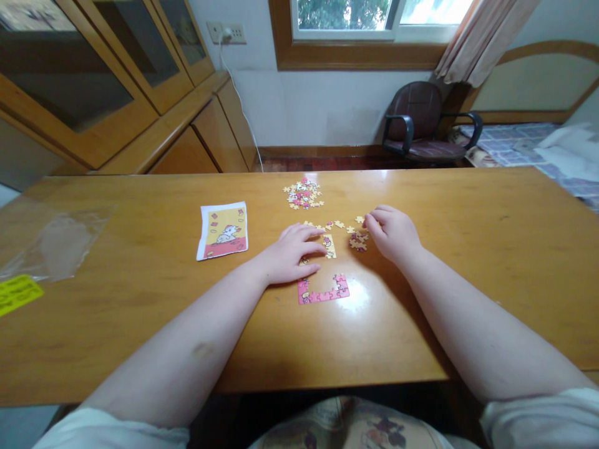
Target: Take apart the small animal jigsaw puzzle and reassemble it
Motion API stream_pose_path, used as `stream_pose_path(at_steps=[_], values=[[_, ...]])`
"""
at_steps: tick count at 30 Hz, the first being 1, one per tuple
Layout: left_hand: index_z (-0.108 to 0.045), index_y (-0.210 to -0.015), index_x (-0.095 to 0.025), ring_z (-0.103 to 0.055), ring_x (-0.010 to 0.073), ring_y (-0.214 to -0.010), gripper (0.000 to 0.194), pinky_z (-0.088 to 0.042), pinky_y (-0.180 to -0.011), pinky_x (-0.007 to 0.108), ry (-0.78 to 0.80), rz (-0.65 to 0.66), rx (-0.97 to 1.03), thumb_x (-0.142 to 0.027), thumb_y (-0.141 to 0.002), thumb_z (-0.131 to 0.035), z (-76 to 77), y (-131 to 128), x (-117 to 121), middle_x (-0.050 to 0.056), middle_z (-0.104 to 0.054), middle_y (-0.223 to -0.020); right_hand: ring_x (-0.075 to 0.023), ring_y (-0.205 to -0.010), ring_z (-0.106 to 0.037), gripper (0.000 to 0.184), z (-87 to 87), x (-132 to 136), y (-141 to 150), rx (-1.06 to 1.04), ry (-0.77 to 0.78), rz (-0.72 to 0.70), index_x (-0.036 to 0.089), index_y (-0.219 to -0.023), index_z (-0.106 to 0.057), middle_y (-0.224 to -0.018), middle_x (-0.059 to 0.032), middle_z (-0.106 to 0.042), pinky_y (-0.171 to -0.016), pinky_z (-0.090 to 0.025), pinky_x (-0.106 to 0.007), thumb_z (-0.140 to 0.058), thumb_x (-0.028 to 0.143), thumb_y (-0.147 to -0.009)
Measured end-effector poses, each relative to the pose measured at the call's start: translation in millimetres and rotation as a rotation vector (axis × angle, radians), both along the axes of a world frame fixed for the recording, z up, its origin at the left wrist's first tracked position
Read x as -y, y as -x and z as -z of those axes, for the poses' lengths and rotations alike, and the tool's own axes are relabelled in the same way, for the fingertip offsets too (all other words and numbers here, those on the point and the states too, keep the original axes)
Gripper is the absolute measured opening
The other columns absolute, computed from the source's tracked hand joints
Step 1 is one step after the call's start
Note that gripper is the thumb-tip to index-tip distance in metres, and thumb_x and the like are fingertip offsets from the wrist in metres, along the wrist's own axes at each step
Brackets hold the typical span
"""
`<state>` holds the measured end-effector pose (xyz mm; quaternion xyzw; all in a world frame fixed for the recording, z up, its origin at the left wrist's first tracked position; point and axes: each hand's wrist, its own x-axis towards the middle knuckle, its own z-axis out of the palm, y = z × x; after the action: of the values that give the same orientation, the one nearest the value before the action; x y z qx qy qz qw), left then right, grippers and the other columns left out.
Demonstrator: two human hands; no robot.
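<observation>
My left hand [297, 252] rests palm down with its fingers spread, partly covering some joined yellow puzzle pieces [330, 246]. Nearer to me lies a pink joined strip of puzzle [325, 296], its ends turned upward like a U. My right hand [393, 234] is closed, thumb and fingers pinched together beside a small cluster of loose pieces [358, 241]. Whatever is in that pinch is too small to make out. A loose yellow piece [359, 219] lies by its fingertips, and several others [339, 224] form a loose row between the hands.
Farther back on the wooden table [468, 249] is a pile of mixed puzzle pieces [304, 194]. A picture sheet [224, 232] with a white animal on yellow and pink lies left of my hand. At far left are a clear plastic bag [60, 246] and a yellow label [19, 294].
</observation>
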<state>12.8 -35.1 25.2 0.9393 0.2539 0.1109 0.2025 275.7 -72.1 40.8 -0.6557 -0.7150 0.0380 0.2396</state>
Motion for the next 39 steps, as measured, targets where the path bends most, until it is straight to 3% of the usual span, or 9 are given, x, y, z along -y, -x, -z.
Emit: stream_pose_path(at_steps=[12,18,23,29,35,39], values=[[-0.066,-0.111,-0.024,-0.051,0.0249,-0.115,0.029,-0.030,-0.109,0.050,-0.078,-0.102,0.014,-0.037,-0.088,-0.054,3.9,-1,-4,0.006,-0.062,-0.121,-0.0196,-0.084,-0.060,0.023,-1.5,-5,-2,0.162,0.169,0.022,0.020,-0.093,-0.071,-0.099,-0.0076,-0.066,-0.071,-0.041,-0.029,-0.049,0.026,-0.087],[-0.068,-0.103,-0.023,-0.053,0.0243,-0.111,0.024,-0.035,-0.104,0.047,-0.089,-0.228,0.030,-0.030,-0.087,-0.052,3.3,-1,-5,0.007,-0.065,-0.113,-0.0202,-0.081,-0.061,0.023,-1.4,-7,-6,0.245,0.214,0.127,0.021,-0.089,-0.072,-0.099,-0.0080,-0.066,-0.068,-0.042,-0.030,-0.049,0.025,-0.086],[-0.068,-0.098,-0.021,-0.056,0.0240,-0.104,0.024,-0.040,-0.099,0.045,-0.094,-0.353,0.038,-0.028,-0.086,-0.049,1.9,-2,-7,0.007,-0.069,-0.105,-0.0201,-0.080,-0.062,0.023,2.9,-10,-12,0.259,0.221,0.109,0.022,-0.089,-0.073,-0.098,-0.0085,-0.066,-0.067,-0.043,-0.030,-0.050,0.025,-0.086],[-0.068,-0.094,-0.019,-0.058,0.0231,-0.102,0.023,-0.041,-0.097,0.043,-0.079,-0.402,0.042,-0.028,-0.086,-0.048,2.6,-1,-8,0.006,-0.070,-0.100,-0.0197,-0.073,-0.062,0.020,5.3,-9,-11,0.263,0.187,0.151,0.021,-0.089,-0.074,-0.096,-0.0100,-0.066,-0.062,-0.042,-0.030,-0.055,0.024,-0.084],[-0.068,-0.091,-0.020,-0.058,0.0230,-0.100,0.023,-0.042,-0.096,0.042,-0.084,-0.420,0.054,-0.027,-0.086,-0.048,2.2,-1,-8,0.006,-0.070,-0.099,-0.0187,-0.078,-0.063,0.016,5.3,-7,-4,0.248,0.257,-0.007,0.023,-0.087,-0.074,-0.098,-0.0069,-0.068,-0.065,-0.043,-0.028,-0.058,0.027,-0.082],[-0.069,-0.088,-0.020,-0.059,0.0239,-0.099,0.022,-0.044,-0.094,0.042,-0.100,-0.526,0.046,-0.024,-0.084,-0.047,1.4,0,-10,0.006,-0.071,-0.098,-0.0178,-0.079,-0.063,0.020,5.6,-7,-1,0.238,0.292,-0.053,0.023,-0.086,-0.075,-0.097,-0.0059,-0.069,-0.066,-0.043,-0.026,-0.055,0.024,-0.083]])
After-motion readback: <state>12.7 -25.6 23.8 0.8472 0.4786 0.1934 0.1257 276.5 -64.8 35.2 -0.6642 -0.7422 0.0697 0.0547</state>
